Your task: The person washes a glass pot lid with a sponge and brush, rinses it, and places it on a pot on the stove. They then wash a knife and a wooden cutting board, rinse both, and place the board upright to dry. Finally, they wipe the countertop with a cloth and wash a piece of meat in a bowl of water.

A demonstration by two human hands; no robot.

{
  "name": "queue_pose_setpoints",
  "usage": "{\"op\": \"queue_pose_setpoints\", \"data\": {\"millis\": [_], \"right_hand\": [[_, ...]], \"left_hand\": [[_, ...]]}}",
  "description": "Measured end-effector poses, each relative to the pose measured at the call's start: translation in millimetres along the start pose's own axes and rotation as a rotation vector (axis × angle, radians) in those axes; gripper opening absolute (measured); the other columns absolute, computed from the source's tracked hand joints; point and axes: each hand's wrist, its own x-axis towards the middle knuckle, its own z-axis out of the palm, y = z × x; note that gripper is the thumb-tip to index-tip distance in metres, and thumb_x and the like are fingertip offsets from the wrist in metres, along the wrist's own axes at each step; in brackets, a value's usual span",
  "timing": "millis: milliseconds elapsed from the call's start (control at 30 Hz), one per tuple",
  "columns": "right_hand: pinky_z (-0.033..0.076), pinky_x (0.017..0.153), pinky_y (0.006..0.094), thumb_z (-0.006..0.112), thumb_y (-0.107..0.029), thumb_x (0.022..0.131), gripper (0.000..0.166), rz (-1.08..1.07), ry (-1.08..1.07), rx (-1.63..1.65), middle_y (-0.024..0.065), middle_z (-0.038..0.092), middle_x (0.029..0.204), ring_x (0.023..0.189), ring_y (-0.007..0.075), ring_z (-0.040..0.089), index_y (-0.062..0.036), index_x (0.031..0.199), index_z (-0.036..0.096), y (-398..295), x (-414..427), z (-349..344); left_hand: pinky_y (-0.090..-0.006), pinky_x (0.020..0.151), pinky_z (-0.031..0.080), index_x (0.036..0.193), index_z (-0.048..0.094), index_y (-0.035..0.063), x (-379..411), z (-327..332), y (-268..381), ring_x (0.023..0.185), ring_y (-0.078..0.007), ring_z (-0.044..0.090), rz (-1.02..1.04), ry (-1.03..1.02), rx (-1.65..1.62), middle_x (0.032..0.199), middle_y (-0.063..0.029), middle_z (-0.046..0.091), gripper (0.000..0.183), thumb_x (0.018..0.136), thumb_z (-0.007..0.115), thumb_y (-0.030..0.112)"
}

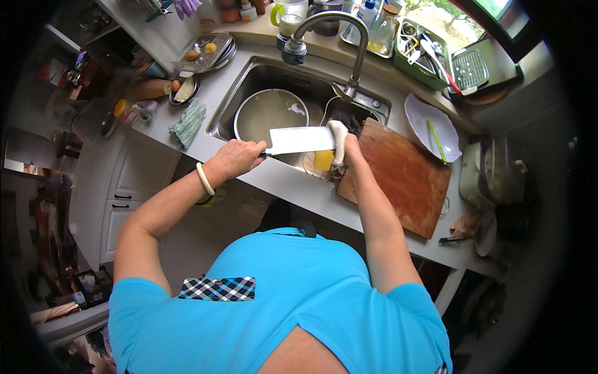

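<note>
My left hand [240, 157] grips the dark handle of a cleaver [301, 140]. Its broad, bright blade spans level over the front of the sink. At the blade's far end, my right hand [351, 147] holds a pale cloth [338, 140] that wraps over the blade. Below the blade, a round metal basin [241, 105] of cloudy water stands in the stainless steel sink [258, 64]. Something yellow [323, 160] shows beneath the cloth, partly hidden. A wooden cutting board [397, 177] lies to the right, its left edge near my right forearm.
A curved faucet [360, 42] arches over the sink. A white dish [427, 126] with a green-handled utensil [435, 138] sits beyond the board. On the left are a green cloth [189, 124], a small bowl [196, 93] and stacked plates [227, 58]. A utensil bin [413, 65] stands by the window.
</note>
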Motion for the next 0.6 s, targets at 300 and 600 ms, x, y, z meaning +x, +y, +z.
{"op": "queue_pose_setpoints", "data": {"millis": [300,600], "right_hand": [[0.051,0.075,0.0465,0.033,-0.052,0.095,0.055,0.309,0.069,0.912,0.0102,0.060,0.107,0.092,0.0275,0.059,-0.0056,0.116,0.054,-20.1,-50.7,17.0],[0.049,0.082,0.0404,0.055,-0.054,0.085,0.061,0.200,-0.594,0.509,0.0122,0.059,0.111,0.095,0.0238,0.059,-0.0064,0.123,0.049,-91.5,-143.3,90.2]], "left_hand": [[-0.0181,0.030,0.027,0.079,0.046,0.0119,-3.6,2.8,13.2,0.035,-0.0018,0.028,-0.607,-0.125,-2.249,0.054,0.0070,0.033,0.034,0.098,0.036,0.038],[-0.0201,0.031,0.024,0.082,0.049,0.0146,-24.5,32.8,63.7,0.037,-0.0025,0.029,-0.611,-0.095,-2.546,0.056,0.0082,0.033,0.031,0.098,0.037,0.039]]}}
